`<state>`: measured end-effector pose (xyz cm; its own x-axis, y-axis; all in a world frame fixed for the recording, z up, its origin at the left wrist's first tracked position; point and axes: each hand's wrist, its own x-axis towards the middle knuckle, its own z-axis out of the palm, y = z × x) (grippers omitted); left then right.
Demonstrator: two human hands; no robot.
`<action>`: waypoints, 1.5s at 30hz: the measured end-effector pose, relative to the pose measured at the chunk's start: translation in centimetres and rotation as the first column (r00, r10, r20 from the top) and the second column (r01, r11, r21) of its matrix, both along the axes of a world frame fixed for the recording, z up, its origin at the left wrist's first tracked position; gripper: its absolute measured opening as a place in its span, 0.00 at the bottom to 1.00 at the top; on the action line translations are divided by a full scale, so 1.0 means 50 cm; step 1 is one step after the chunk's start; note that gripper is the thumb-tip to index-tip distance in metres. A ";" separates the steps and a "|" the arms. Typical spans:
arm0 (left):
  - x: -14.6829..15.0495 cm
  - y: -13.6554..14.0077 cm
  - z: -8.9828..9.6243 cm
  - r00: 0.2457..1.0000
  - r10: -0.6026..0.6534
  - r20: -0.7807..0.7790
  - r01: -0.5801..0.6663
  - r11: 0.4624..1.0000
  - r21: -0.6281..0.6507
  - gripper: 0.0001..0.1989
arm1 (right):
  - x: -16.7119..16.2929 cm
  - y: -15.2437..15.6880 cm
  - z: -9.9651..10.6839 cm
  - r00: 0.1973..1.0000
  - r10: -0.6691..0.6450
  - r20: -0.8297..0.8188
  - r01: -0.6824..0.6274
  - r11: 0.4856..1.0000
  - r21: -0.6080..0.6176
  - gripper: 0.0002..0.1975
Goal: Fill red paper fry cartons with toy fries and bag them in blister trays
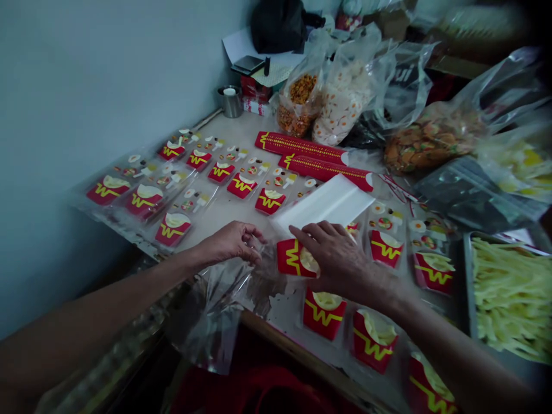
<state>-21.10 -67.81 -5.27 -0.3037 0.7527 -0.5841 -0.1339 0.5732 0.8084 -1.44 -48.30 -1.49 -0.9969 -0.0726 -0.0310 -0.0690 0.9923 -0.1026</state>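
Observation:
My left hand (244,242) is closed, with its fingertips pinching the edge of a clear plastic bag (218,293) that hangs over the table's front edge. My right hand (334,253) is wrapped over a small clear packet with a red toy-like fries carton (288,257), turned on its side with its yellow zigzag upright. Part of this packet is hidden under the palm. Just beyond the right fingers lies a stack of white or clear sleeves (325,201).
Rows of similar red carton packets (241,184) cover the table. Two long stacks of red cartons (302,148) lie behind. At right stands a metal tray (471,287) of pale yellow strips (509,293). Bags of small pieces (345,103) line the back; a wall (86,86) borders the left.

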 end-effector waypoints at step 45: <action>0.025 -0.050 -0.009 0.965 -0.263 -0.016 0.263 0.965 -0.011 0.27 | 0.065 -0.106 0.002 0.990 -0.091 0.112 0.109 0.980 -0.167 0.51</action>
